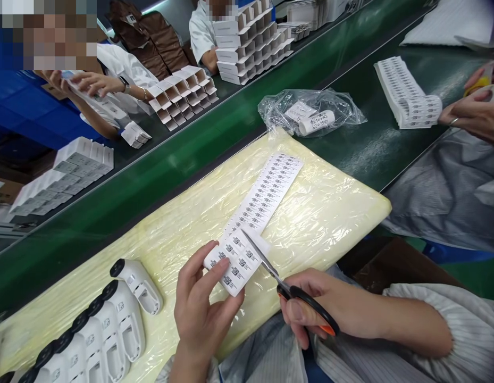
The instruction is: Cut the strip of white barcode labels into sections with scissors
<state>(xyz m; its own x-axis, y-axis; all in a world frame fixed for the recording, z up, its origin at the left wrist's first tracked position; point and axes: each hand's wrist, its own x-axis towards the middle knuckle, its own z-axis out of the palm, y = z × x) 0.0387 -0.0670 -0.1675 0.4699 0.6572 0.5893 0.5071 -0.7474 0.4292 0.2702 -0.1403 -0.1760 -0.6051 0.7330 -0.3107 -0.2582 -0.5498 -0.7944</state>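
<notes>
Here the label strip (247, 234) lies pinched between left-hand fingers (207, 266), scissors (286, 287) cutting beside.

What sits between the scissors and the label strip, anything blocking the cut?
Nothing visible. The scissors in the right hand already meet the label strip, whose near end the left hand pinches.

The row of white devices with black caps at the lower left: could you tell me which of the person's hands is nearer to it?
Left. The left hand holds the label sheet just right of the white devices; the right hand, gripping the scissors, is farther right.
</notes>
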